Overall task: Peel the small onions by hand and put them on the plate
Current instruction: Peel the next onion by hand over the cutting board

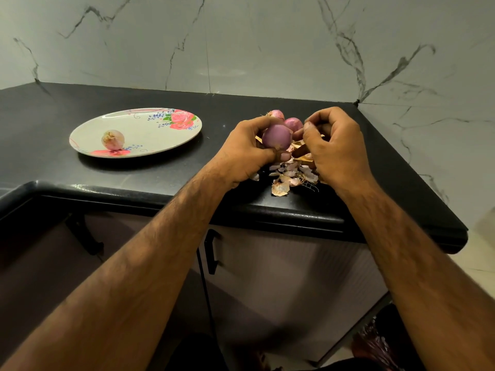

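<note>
Person, upper limbs only in view. Left forearm (150,263) and right forearm (417,250) are bare along their whole visible length, with dark hair spread over both. Left hand (241,149) and right hand (336,148) are bare. Knuckles and wrist creases show clearly. Left thumbnail (284,156) and right thumbnail (308,127) are cut short and plain. The other nails cannot be made out.

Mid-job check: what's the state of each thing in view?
plate: flat on the counter, holding one onion.
onion on plate: peeled, at rest.
held onion: off the counter, gripped by the left hand.
left hand: grips the held onion.
right hand: fingers curled at the held onion's side; grip unclear.
two spare onions: on the counter behind the hands.
peels: loose pile on the counter.
</note>
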